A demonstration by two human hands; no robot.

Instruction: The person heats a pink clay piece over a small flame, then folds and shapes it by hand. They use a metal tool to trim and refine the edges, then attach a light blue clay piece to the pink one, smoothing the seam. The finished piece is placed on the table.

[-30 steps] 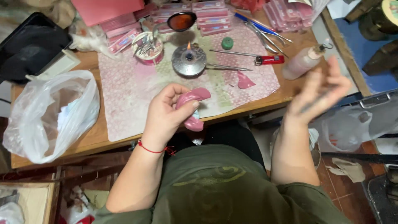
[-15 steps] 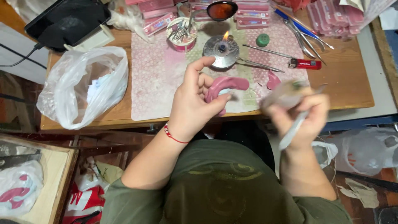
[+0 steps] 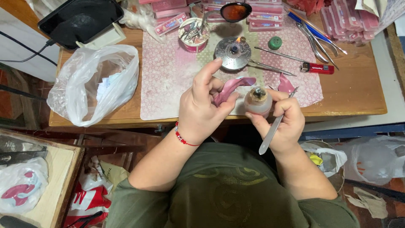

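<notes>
Close to the chest, over the near edge of the bench [image 3: 350,99]: gripping a curved pink wax piece [image 3: 231,86] in the left hand [image 3: 200,112], thumb and lower fingers clamped on it, forefinger lifted free. Just beside it, holding two things at once in the right hand [image 3: 283,122]: a small cloudy bottle [image 3: 258,101] pinched upright at the fingertips, and a slim metal tool [image 3: 274,128] tucked along the palm, its end pointing down toward the lap. Hands nearly touching, bottle mouth just under the wax piece.

Judged as a step of bringing bottle and wax together between spells of shaping. Calling next for a firm hold on the bottle while juggling the tool, and for care with sleeves and wax near the flame.

Farther out, on the flowered mat [image 3: 168,80]: a pink scrap [image 3: 285,84], a lit burner [image 3: 232,52], long steel picks, a red lighter [image 3: 317,68], a green cap [image 3: 275,42]. Left of the mat, a white plastic bag [image 3: 90,84]. At the far edge, a cup [image 3: 193,36] of tools, a ladle [image 3: 235,11] of dark liquid, pink boxes [image 3: 263,19].

Hard to tell: the bottle's contents, the tool's tip behind the fingers, the wax piece's underside. Far corners cut off by the frame.
</notes>
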